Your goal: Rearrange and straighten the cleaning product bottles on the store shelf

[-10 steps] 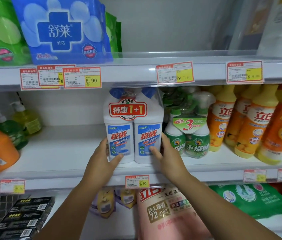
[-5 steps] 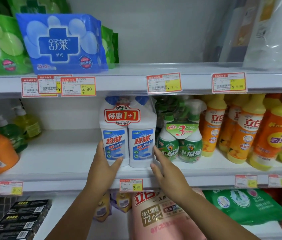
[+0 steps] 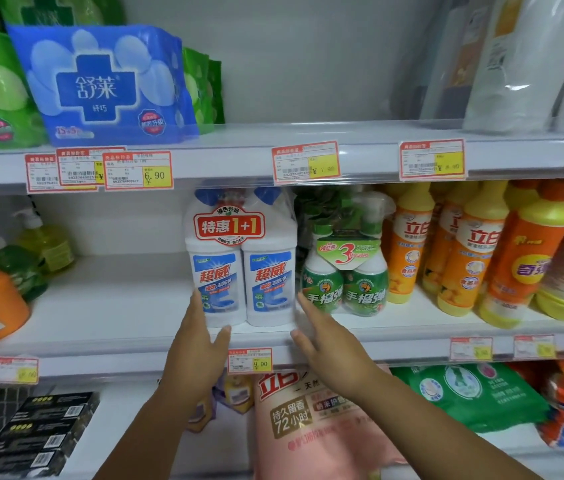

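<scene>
Head view shows me the shrink-wrapped twin pack of white plastic cleaner bottles [image 3: 242, 271] upright near the front of the white middle shelf [image 3: 117, 306], just beside the green spray-bottle pack [image 3: 342, 289]. The left hand [image 3: 197, 341] and right hand [image 3: 329, 344] flank its base, fingers straight, grasping nothing. I'd press both sides evenly, squaring the labels to the shelf edge without nudging the green pack.
</scene>
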Tool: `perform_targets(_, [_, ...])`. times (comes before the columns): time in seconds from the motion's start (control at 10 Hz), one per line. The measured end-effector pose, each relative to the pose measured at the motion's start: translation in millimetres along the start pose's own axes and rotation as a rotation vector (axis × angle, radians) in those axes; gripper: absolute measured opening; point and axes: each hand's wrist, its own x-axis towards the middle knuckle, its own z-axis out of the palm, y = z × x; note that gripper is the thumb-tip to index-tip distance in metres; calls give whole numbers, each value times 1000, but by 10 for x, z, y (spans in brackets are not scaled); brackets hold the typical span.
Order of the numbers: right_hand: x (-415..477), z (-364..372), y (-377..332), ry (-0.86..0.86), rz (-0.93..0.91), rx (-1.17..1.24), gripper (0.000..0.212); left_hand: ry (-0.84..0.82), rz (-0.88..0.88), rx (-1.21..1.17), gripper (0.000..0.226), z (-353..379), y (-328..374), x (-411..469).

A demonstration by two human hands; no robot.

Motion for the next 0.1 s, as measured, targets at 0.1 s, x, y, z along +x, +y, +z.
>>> perform_targets(0.1, [-141,-233,66,4,74,-29,61,-76,43,109,71,65,155,-222])
